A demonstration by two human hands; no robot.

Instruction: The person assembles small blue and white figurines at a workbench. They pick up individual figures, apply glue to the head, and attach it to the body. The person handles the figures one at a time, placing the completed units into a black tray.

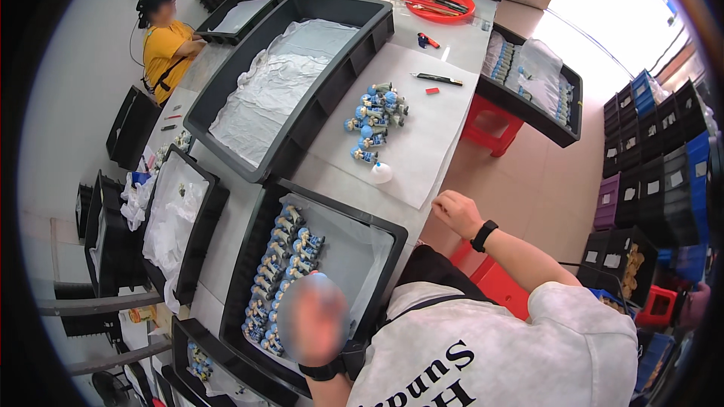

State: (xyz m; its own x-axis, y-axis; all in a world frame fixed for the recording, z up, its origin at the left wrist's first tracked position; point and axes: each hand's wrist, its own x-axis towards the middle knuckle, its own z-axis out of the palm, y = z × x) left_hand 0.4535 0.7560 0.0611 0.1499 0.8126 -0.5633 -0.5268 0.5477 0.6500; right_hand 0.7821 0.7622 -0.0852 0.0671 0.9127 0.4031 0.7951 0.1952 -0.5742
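My left hand [315,324] is over the black tray [398,237] at the near end of the table, beside rows of small blue, white and grey figurines [265,275]. A blur covers it, so its fingers and anything in them are hidden. My right hand [455,212] hovers by the table's right edge, fingers loosely bent and somewhat apart, with nothing visible in it. Closest to it on the white sheet [411,181] is a small white rounded piece with a blue tip [381,172]. Beyond that piece lies a cluster of similar figurines [375,117].
A large black tray lined with crumpled white sheeting [279,83] stands farther left. On the table lie a black pen-like tool [439,79], a small red block [432,91] and a red basin [460,16]. A person in yellow [162,49] sits across. Crates [656,158] line the right.
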